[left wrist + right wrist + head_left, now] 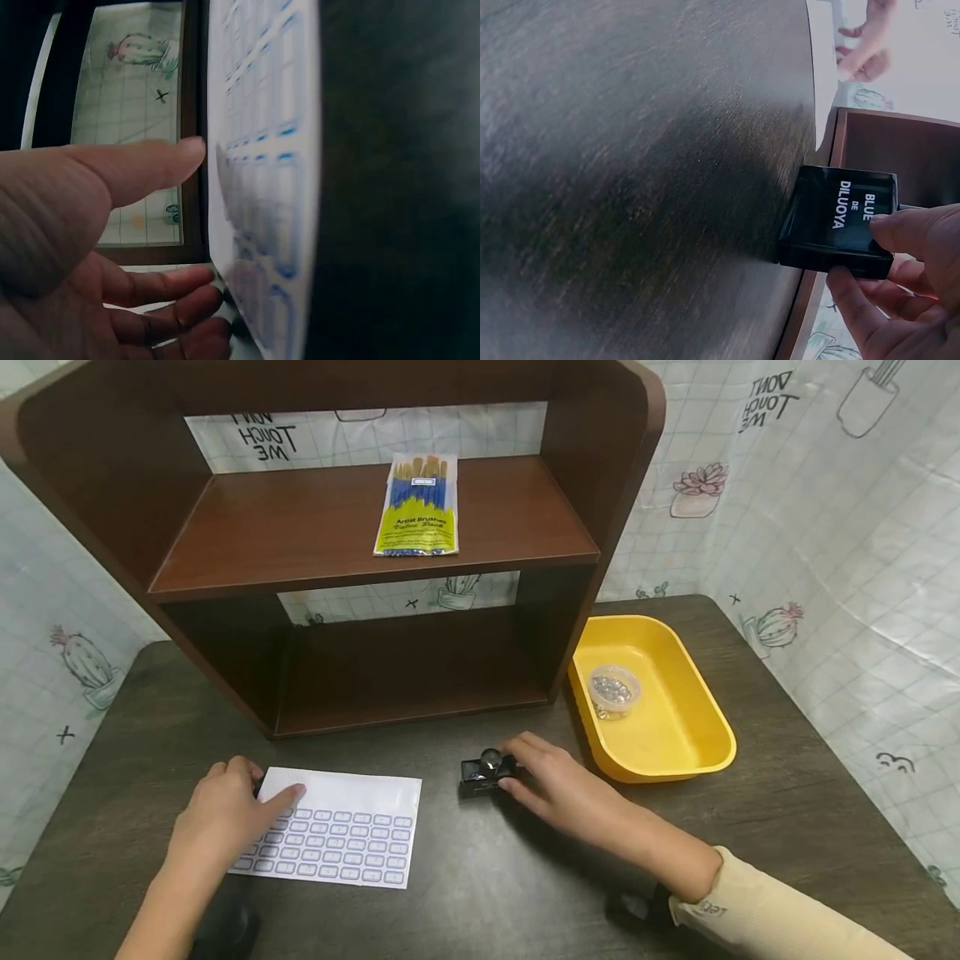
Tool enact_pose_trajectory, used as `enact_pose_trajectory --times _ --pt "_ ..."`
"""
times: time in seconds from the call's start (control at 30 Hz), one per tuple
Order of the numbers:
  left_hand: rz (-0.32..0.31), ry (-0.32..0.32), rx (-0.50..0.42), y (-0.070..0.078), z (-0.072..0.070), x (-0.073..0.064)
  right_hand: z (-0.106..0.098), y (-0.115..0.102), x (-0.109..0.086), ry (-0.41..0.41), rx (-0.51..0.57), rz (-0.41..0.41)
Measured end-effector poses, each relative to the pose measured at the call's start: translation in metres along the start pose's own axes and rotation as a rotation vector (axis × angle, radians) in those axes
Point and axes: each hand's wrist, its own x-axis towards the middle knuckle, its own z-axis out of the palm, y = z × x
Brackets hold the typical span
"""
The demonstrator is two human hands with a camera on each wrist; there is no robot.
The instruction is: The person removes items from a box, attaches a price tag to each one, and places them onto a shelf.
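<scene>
A white sheet of blue-framed labels (341, 827) lies on the dark table at left. Over its upper left part is my left hand (225, 814), thumb stretched across the paper and the other fingers loosely bent by the edge. The left wrist view shows the thumb (150, 169) close to the sheet (259, 142); whether it touches is unclear. A small dark thing by those fingers is mostly hidden. My right hand (558, 785) pinches a square black perfume bottle (832, 221), lettered "BLUE DE DILUOYA", between thumb and fingers. Its dark round top (491, 759) shows in the head view.
A brown two-tier shelf (420, 572) stands behind the hands. On its upper board lies a packet of artist brushes (420, 510). At right, a yellow tray (675, 710) holds a clear round tub (613, 687) of small silvery pieces.
</scene>
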Motion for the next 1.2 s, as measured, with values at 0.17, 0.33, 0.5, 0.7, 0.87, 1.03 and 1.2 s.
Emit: enact_pose_trajectory --times 0.17,0.33,0.5,0.7,0.87,1.03,1.2 --pt "-0.044 -0.036 0.040 0.004 0.004 -0.004 0.000 0.001 0.000 0.018 -0.011 0.002" --pt "-0.040 -0.066 0.005 0.001 0.005 -0.003 0.000 0.000 0.000 0.008 0.002 0.007" --pt "0.008 -0.062 -0.104 0.002 0.007 -0.005 0.000 0.001 0.001 -0.003 0.026 0.011" --pt "0.156 0.063 -0.283 0.018 0.002 -0.010 -0.002 0.003 0.001 -0.028 0.087 0.022" --pt "0.177 0.153 -0.491 0.035 -0.016 -0.008 -0.010 0.006 0.000 -0.106 0.190 0.060" --pt "0.196 0.169 -0.930 0.053 -0.029 -0.003 -0.029 0.007 0.005 -0.035 0.263 0.089" --pt "0.201 0.154 -1.156 0.079 -0.027 0.003 -0.045 0.002 0.022 0.152 0.265 0.044"
